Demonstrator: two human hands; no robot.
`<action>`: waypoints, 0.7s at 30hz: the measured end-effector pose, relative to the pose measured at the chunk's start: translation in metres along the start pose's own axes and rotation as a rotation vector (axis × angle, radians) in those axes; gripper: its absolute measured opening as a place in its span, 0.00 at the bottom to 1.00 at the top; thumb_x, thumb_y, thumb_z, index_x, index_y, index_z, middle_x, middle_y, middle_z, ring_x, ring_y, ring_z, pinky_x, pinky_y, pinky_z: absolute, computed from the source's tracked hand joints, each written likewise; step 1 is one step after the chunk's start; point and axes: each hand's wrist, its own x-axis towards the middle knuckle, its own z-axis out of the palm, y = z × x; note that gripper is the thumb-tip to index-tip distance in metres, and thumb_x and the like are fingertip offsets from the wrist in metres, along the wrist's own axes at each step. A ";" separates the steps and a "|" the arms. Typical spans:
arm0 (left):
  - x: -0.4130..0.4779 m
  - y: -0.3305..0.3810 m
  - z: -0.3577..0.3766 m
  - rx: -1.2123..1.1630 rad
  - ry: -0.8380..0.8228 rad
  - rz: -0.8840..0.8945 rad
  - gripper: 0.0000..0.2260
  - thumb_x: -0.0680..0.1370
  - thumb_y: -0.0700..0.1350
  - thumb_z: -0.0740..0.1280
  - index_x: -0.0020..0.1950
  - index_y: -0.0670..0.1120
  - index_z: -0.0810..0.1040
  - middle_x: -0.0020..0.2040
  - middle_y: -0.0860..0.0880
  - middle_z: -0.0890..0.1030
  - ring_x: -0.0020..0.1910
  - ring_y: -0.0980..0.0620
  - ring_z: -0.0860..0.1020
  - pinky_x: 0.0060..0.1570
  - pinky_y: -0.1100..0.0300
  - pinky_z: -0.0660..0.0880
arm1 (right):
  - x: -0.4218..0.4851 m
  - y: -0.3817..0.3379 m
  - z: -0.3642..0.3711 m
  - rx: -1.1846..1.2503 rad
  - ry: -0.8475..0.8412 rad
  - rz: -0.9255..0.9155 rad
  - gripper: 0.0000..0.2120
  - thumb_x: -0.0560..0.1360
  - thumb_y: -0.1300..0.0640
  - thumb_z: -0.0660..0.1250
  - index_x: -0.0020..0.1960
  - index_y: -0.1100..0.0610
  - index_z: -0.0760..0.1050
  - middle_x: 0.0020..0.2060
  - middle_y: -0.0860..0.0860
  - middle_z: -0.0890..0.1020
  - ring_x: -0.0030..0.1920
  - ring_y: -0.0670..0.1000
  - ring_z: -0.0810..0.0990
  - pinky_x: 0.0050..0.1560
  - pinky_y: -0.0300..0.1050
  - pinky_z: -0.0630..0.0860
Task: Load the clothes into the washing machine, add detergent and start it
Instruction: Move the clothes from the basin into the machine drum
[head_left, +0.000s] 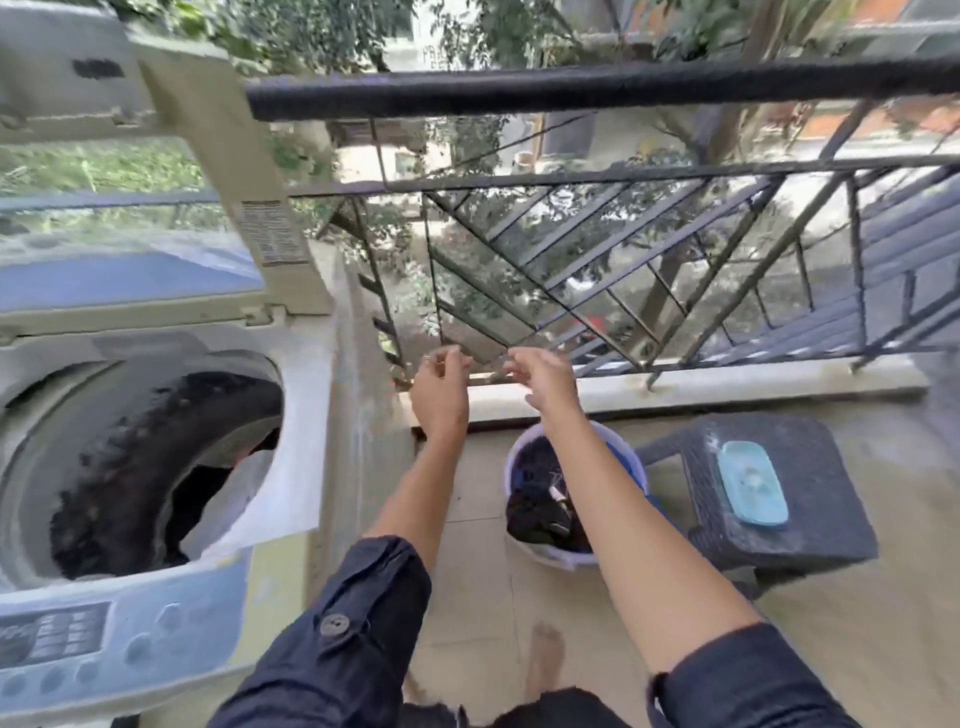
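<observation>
Bucket (574, 556) (clothes (540, 499) inside) right of washer (291, 467)

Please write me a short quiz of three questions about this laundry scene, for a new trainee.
1. True or false: the washer lid stands open.
2. Where do the clothes not yet loaded lie? A) in the bucket B) on the stool C) on the railing
3. Fill in: the left hand and the right hand hold ____.
Key: 1 true; 2 A; 3 nothing.
</observation>
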 end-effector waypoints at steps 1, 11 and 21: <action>-0.005 -0.004 0.006 -0.010 0.003 -0.006 0.11 0.69 0.56 0.59 0.40 0.52 0.77 0.43 0.45 0.84 0.47 0.44 0.82 0.53 0.49 0.77 | 0.000 0.004 -0.006 -0.025 -0.003 0.004 0.07 0.75 0.58 0.62 0.40 0.53 0.77 0.39 0.52 0.81 0.42 0.50 0.77 0.37 0.38 0.66; -0.043 -0.058 0.139 0.179 -0.126 -0.125 0.10 0.78 0.49 0.59 0.51 0.49 0.78 0.52 0.46 0.84 0.56 0.45 0.79 0.61 0.48 0.72 | 0.066 0.055 -0.130 0.008 0.153 0.120 0.12 0.74 0.58 0.65 0.32 0.51 0.76 0.33 0.49 0.80 0.43 0.54 0.78 0.50 0.50 0.73; 0.010 -0.187 0.201 0.332 -0.196 -0.111 0.12 0.81 0.44 0.57 0.59 0.44 0.77 0.56 0.43 0.81 0.58 0.44 0.77 0.57 0.56 0.71 | 0.153 0.186 -0.165 -0.048 0.150 0.295 0.14 0.78 0.57 0.61 0.55 0.65 0.78 0.48 0.61 0.82 0.53 0.61 0.79 0.46 0.46 0.73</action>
